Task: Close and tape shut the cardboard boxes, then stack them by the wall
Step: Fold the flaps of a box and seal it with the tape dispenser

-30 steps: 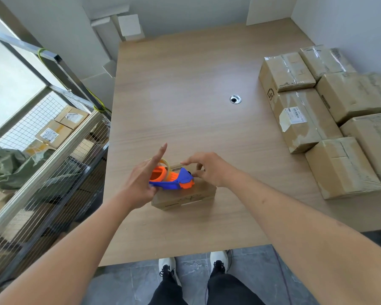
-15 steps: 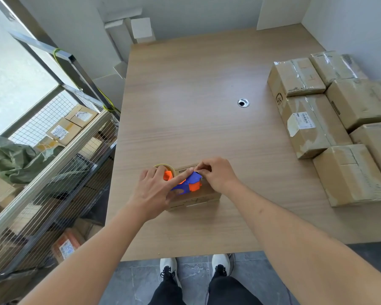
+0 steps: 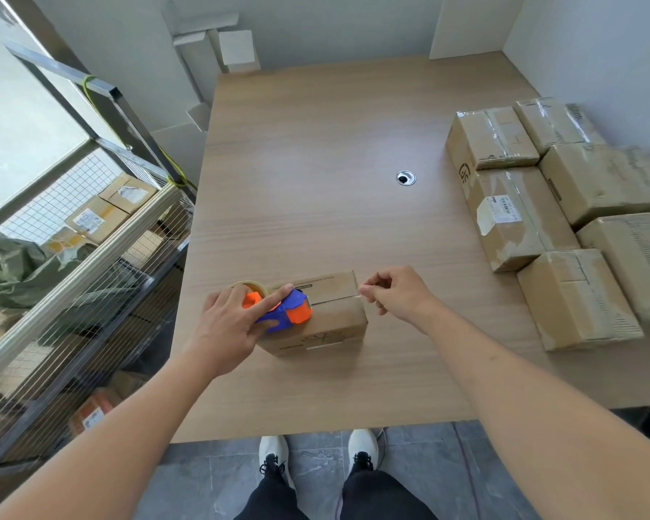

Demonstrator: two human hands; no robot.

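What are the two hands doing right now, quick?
Left hand: holding the blue and orange plastic tape dispenser on the small brown cardboard box.
Right hand: pinching the clear tape end.

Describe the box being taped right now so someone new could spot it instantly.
On the wooden table, find the near edge, away from the taped boxes along the right wall. The small cardboard box sits alone there, the only one with an orange-and-blue tape dispenser on top.
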